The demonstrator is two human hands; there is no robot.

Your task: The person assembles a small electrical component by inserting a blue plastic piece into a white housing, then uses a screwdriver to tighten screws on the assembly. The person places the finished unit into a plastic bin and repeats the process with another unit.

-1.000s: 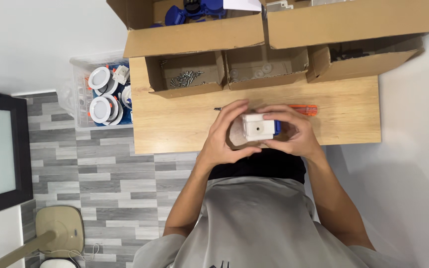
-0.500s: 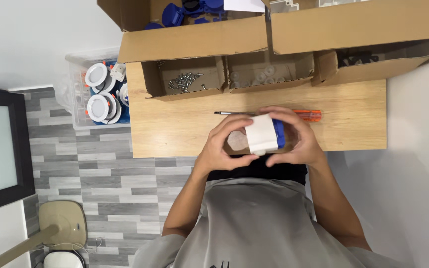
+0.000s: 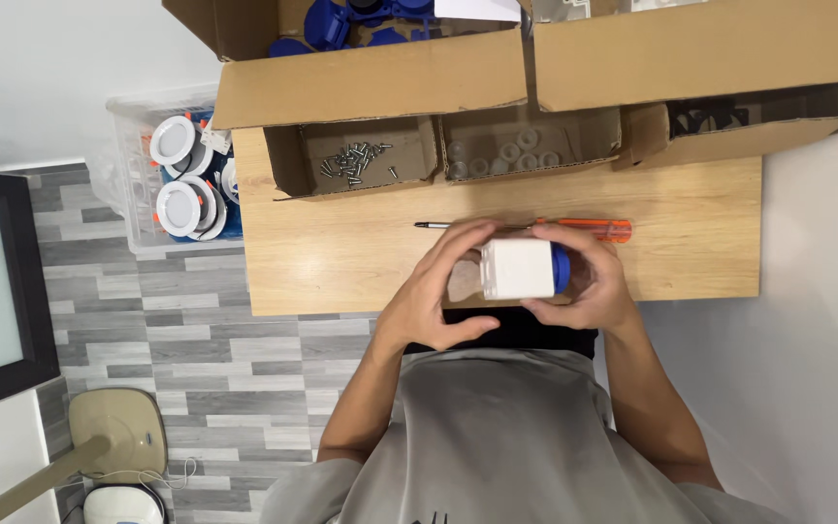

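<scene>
Both hands, left hand point(image 3: 434, 291) and right hand point(image 3: 584, 286), clasp the white boxy plastic part with a blue end point(image 3: 524, 269) above the wooden table point(image 3: 341, 252), best gripped evenly.

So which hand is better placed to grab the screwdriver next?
Probably the right hand: the orange handle of the screwdriver lies just beyond its fingers, while the metal tip points toward the left hand. Both hold the white and blue part.

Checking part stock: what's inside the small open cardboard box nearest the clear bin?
The small box holds loose metal screws scattered on its floor. Its near wall hides the front strip, so anything there is unseen.
</scene>
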